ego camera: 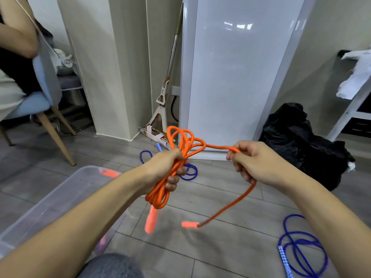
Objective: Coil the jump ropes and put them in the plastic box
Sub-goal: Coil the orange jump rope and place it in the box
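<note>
My left hand [167,167] grips a bundle of orange jump rope [185,142] around its middle, loops sticking out above and below the fist. One orange handle [151,220] hangs under the bundle. My right hand [255,160] pinches the free strand of the same rope, pulled taut to the right; its tail drops down to the other orange handle [189,224]. The clear plastic box [60,197] stands at lower left, with an orange handle [109,173] inside at its far end. A blue jump rope [299,243] lies on the floor at lower right, another blue rope [189,171] behind my left hand.
A person sits on a blue chair [38,105] with wooden legs at far left. A mop [162,101] leans in the corner beside a white panel [234,73]. A black plastic bag [301,141] lies at right, beneath a white rack [353,109].
</note>
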### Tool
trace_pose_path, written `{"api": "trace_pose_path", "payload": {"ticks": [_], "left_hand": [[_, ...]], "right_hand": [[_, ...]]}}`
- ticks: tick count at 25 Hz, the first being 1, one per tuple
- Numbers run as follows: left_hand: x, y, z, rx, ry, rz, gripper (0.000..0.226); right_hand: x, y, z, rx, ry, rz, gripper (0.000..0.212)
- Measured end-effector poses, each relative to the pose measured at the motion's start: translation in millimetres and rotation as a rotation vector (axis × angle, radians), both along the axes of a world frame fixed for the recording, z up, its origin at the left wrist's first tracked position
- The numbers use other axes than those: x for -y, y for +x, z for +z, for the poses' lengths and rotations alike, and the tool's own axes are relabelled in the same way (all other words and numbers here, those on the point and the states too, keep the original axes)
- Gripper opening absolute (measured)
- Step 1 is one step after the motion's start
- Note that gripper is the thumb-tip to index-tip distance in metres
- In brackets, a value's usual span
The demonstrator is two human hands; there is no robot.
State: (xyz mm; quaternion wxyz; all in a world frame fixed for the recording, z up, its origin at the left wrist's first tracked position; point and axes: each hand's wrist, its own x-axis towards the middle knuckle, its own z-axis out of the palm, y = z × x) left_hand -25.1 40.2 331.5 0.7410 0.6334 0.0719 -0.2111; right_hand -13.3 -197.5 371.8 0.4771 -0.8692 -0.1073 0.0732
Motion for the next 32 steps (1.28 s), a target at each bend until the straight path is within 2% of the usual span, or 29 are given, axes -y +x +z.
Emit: {"api": "trace_pose_path", "payload": {"ticks": [2, 4, 5, 7, 8, 9, 11, 13, 15, 16, 17, 19, 21, 23, 26, 29, 32], "left_hand": [[1.6, 0.4, -1.0, 0.067, -0.061, 0.031, 0.013], [-0.4, 0.5, -1.4, 0.140, -0.202, 0.045, 0.012], [-2.2, 0.0, -1.0, 0.165, -0.267, 0.048, 0.014], [-5.8, -0.3, 0.6, 0.178, -0.352, 0.081, 0.017], [-7.9, 0.7, 0.9, 0.165, -0.369, 0.105, 0.017], [-10.4, 1.9, 0.6, 0.149, -0.373, 0.123, 0.017], [-13.3, 4.5, -2.3, 0.119, -0.341, 0.133, 0.016], [-14.9, 9.0, -9.0, 0.147, -0.137, 0.148, 0.017], [-15.0, 14.6, -17.3, 0.212, 0.139, 0.153, 0.019], [-14.2, 16.8, -20.4, 0.237, 0.210, 0.169, 0.020], [-14.3, 18.5, -22.5, 0.245, 0.228, 0.207, 0.023], [-18.1, 20.8, -24.4, 0.229, 0.137, 0.331, 0.029], [-25.2, 22.1, -28.9, 0.276, 0.191, 0.368, 0.030], [-30.3, 22.8, -30.5, 0.387, 0.510, 0.237, 0.025], [-23.8, 16.6, -23.3, 0.522, 0.931, -0.154, 0.023], [1.1, -2.5, -7.2, 0.618, 1.197, -0.440, 0.024], [28.8, -32.1, 5.6, 0.735, 1.346, -0.621, 0.033]], "right_hand": [[-2.0, 1.7, -4.1, -0.020, -0.002, 0.041, 0.017], [-1.2, 5.1, -5.9, 0.018, 0.017, 0.059, 0.019], [2.2, 6.7, -7.2, 0.091, -0.066, 0.054, 0.019], [11.1, 7.7, -10.1, 0.233, -0.441, 0.067, 0.020], [13.6, 5.7, -10.4, 0.234, -0.606, 0.099, 0.021], [14.9, 2.8, -8.7, 0.187, -0.686, 0.139, 0.022], [13.0, -7.9, 3.9, 0.086, -0.702, 0.213, 0.022], [6.8, -22.8, 24.7, 0.126, -0.714, 0.270, 0.020], [0.5, -36.8, 42.7, 0.269, -0.774, 0.291, 0.020], [-3.6, -43.5, 49.2, 0.337, -0.834, 0.300, 0.020], [-7.6, -49.9, 53.1, 0.381, -0.893, 0.308, 0.019], [-14.5, -56.6, 52.9, 0.400, -0.953, 0.321, 0.020], [-15.4, -58.2, 53.1, 0.377, -0.885, 0.372, 0.018], [-8.9, -57.6, 62.9, 0.413, -0.727, 0.382, 0.018], [4.3, -52.3, 76.7, 0.730, -0.618, 0.243, 0.027], [6.3, -47.4, 73.1, 0.970, -0.576, 0.147, 0.025], [3.2, -35.8, 63.7, 1.077, -0.561, 0.143, 0.030]]}}
